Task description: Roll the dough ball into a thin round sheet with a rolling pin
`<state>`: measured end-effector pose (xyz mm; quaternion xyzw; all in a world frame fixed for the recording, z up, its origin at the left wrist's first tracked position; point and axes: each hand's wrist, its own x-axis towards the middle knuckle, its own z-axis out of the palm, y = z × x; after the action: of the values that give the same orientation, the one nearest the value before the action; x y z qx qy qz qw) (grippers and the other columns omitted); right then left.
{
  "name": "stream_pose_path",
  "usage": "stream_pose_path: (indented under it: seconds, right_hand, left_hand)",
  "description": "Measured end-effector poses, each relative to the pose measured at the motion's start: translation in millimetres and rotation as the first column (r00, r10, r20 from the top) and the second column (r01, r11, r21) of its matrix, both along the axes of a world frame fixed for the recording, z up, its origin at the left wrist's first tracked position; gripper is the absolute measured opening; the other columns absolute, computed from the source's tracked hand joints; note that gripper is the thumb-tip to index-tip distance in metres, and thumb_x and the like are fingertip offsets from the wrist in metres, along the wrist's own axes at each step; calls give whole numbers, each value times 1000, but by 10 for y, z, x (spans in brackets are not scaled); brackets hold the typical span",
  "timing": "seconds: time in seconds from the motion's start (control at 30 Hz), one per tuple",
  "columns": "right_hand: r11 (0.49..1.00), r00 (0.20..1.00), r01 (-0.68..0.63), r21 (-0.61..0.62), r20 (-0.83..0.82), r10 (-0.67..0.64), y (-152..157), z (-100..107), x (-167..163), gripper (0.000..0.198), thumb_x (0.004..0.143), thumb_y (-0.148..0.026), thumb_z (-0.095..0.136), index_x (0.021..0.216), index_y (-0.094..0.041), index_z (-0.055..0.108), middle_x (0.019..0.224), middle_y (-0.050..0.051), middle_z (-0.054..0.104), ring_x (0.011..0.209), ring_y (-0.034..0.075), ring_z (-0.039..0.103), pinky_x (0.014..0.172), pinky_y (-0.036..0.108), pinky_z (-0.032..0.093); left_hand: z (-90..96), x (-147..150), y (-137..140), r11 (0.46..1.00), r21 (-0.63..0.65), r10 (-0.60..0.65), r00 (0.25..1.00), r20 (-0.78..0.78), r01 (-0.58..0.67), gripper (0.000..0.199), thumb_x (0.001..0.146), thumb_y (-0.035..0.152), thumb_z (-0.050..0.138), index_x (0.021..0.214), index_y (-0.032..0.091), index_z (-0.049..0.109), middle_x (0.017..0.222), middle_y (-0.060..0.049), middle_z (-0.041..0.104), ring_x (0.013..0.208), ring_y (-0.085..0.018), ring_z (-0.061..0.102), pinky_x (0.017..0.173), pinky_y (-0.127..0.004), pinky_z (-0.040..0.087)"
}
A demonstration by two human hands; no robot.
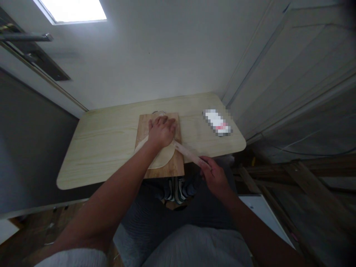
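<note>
A round, flat sheet of dough point(162, 159) lies on a wooden cutting board point(178, 168) and overhangs its left edge slightly. My left hand point(162, 131) rests palm down over the dough's upper part, fingers spread forward on the board. From beneath that hand a pale rolling pin point(189, 152) slants down to the right; its far end is hidden under the palm. My right hand point(213, 176) is closed around the pin's near end, just off the table's front edge.
The board sits on a light wood-grain table point(94, 148) with rounded corners. A pixelated white and pink item point(217, 121) lies at the right. A white door with a metal handle point(27, 37) stands behind the table. Wooden planks point(306, 181) lie low on the right.
</note>
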<state>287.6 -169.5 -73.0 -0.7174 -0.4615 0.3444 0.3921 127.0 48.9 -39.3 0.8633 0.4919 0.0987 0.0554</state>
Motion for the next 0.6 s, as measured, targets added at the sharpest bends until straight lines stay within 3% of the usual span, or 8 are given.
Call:
stream_pose_path:
  seconds: [0.37, 0.6]
  right_hand:
    - [994, 987, 90, -61, -131, -97, 143, 14, 122, 52, 94, -64, 45, 108, -18, 65, 60, -2, 61, 49, 14, 58, 49, 24, 47]
    - [1000, 987, 14, -11, -157, -15, 89, 32, 35, 46, 94, -60, 50, 105, -18, 64, 59, -4, 54, 51, 13, 55, 51, 23, 44]
  left_hand:
    - [18, 209, 107, 1000, 9, -18, 1000, 18, 18, 49, 102, 48, 26, 140, 32, 52, 149, -7, 50, 139, -32, 39, 116, -64, 22]
    - [-12, 139, 77, 1000, 10, -18, 999, 45, 18, 50, 102, 48, 26, 141, 32, 52, 150, -7, 49, 141, -31, 38, 117, -65, 20]
